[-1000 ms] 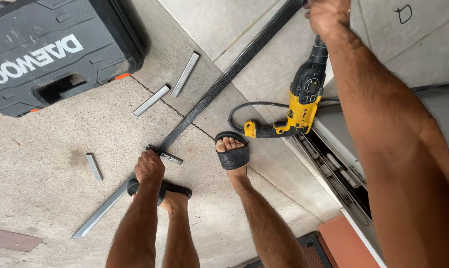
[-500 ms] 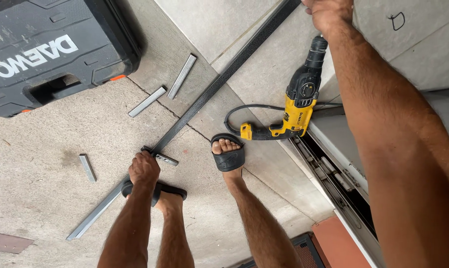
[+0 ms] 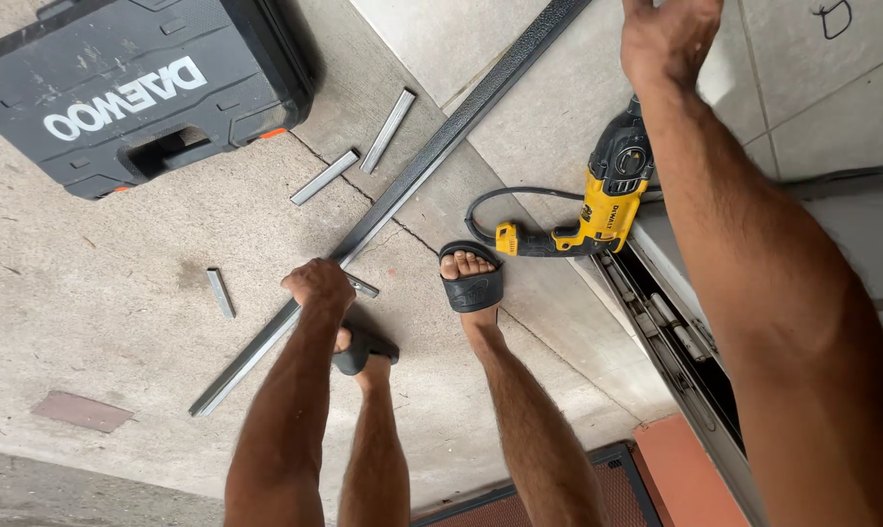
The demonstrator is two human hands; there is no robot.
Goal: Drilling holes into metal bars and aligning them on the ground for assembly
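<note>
Left hand (image 3: 317, 284) clenched on long metal rail (image 3: 432, 161); right hand (image 3: 668, 37), cut off at twelve o'clock, grip unreadable.
Since earlier, yellow drill (image 3: 598, 210) sits lower in view.

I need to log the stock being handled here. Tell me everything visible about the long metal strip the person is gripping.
The long metal strip is a slim, dark grey profile with a paler, silvery lower end. It slants across the concrete floor from lower left to the top edge, where it runs out of view. The left hand closes around it near its lower part; the right hand is raised near its upper stretch, contact unclear. It passes beside a sandalled foot.
</note>
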